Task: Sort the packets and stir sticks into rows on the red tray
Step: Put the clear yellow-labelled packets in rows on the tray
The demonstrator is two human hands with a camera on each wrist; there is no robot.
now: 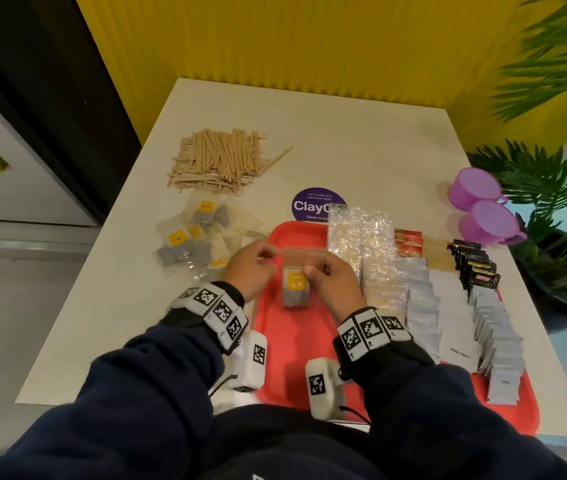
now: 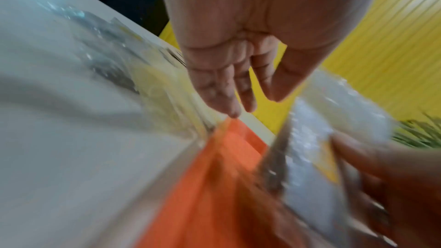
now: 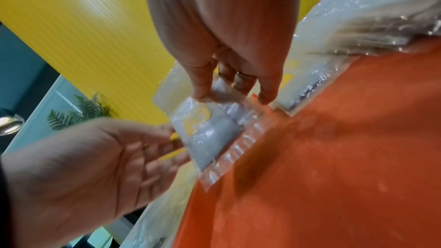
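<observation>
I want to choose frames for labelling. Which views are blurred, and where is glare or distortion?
Head view: mostly sharp, plant at top right smeared, table edges bent by the wide lens. Left wrist view: heavy motion blur, left hand fairly clear. Right wrist view: milder blur, glare specks on the packet.

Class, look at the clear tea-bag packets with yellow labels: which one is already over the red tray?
The packet held between the left hand and right hand over the red tray; the other packets lie on the table, left of it.
</observation>
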